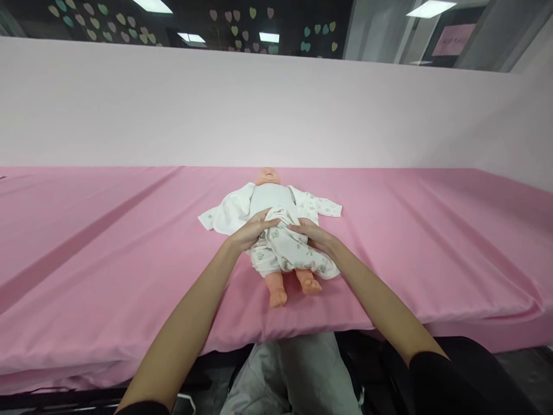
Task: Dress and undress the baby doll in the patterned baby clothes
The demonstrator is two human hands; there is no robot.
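Observation:
A baby doll (277, 296) lies on its back, feet towards me, on a pink cloth. An open white baby jacket (235, 208) spreads out on both sides of its torso. Printed white baby pants (283, 245) are bunched around its hips and legs, and its bare feet stick out below. My left hand (254, 227) grips the pants at the waist on the left side, thumb on top. On the opposite side my right hand (314, 233) holds the waist too, its thumb over the fabric and its other fingers partly hidden.
The pink cloth (129, 253) covers the whole table, with creases and a front edge just before my lap. A white partition (259, 109) rises behind the doll's head. Above it is dark glass with heart-shaped stickers (235, 30).

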